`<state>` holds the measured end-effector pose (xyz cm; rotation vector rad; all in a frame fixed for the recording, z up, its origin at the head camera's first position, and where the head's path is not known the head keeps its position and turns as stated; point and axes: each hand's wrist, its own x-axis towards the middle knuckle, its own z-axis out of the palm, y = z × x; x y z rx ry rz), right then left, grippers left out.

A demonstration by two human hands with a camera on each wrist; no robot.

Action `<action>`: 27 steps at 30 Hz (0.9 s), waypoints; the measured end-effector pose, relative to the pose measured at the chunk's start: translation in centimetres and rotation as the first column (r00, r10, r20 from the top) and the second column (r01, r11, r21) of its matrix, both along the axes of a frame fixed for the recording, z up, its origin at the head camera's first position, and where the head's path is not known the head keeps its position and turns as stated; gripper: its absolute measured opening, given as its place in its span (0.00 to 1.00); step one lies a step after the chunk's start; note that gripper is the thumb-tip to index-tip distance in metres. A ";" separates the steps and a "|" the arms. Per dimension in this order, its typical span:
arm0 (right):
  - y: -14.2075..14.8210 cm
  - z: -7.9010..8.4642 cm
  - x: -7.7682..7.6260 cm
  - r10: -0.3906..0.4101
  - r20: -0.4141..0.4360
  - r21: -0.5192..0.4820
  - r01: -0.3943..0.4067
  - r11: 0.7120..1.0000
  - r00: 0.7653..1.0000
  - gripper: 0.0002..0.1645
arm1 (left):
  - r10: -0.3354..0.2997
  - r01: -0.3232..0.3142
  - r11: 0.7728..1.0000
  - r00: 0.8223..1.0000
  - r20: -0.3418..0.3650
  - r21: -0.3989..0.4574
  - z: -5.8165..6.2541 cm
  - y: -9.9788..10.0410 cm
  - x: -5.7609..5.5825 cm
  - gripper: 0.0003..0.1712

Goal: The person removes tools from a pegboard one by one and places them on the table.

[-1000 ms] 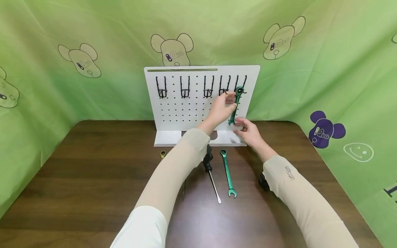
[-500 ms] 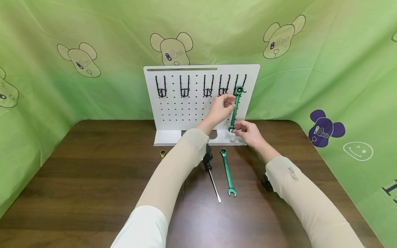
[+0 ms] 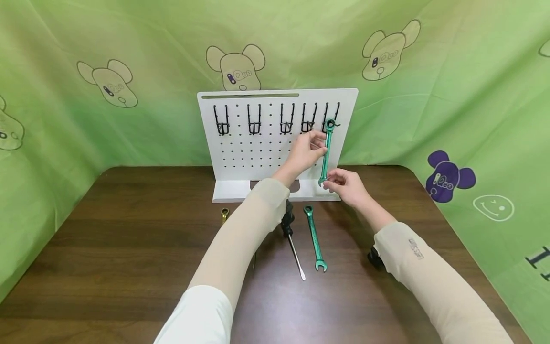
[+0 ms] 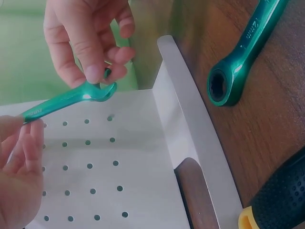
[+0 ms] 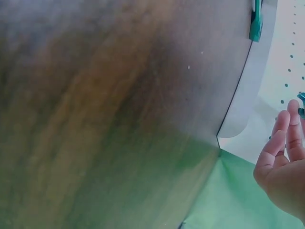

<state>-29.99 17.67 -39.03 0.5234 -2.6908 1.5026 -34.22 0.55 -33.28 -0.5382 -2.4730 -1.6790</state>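
A green combination wrench (image 3: 326, 154) stands nearly upright before the white pegboard (image 3: 245, 155). Its ring end overlaps the rightmost black hook (image 3: 337, 112) in the head view. My left hand (image 3: 306, 152) pinches the shaft between thumb and fingers, just below the ring. Lower down, my right hand (image 3: 347, 186) pinches the open end. The left wrist view shows the right thumb (image 4: 88, 59) and fingertips at the open end, while the left fingers (image 4: 29, 148) hold the shaft. In the right wrist view only a bit of the wrench (image 5: 301, 112) appears at the right fingertips.
On the brown table (image 3: 129, 248) lie a second green wrench (image 3: 315, 239), a screwdriver (image 3: 296, 255) and a gold wrench (image 3: 225, 214) partly hidden by the left arm. Several hooks (image 3: 254, 119) line the board. Its white base (image 3: 232, 192) borders the tools.
The wrench's open end has moved slightly down and toward me, its ring staying at the rightmost hook. My right hand has moved down a little with it.
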 end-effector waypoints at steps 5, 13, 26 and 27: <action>-0.1 0.0 0.5 -0.005 0.008 -0.014 0.005 1.000 1.000 0.12 | 0.008 -0.008 1.000 1.000 -0.005 -0.006 0.0 0.0 0.2 0.16; -0.2 0.2 1.1 0.005 -0.020 -0.023 -0.005 1.000 1.000 0.12 | 0.008 -0.008 1.000 1.000 -0.011 0.002 0.0 -0.1 0.4 0.16; 0.0 1.1 1.6 0.001 -0.020 -0.035 -0.001 0.999 1.000 0.12 | -0.009 0.008 0.999 1.000 -0.023 -0.049 0.8 0.1 0.7 0.16; 0.1 1.3 1.6 -0.001 -0.016 -0.035 0.000 0.999 1.000 0.12 | -0.012 0.011 0.999 1.000 -0.028 -0.042 0.9 0.1 0.7 0.16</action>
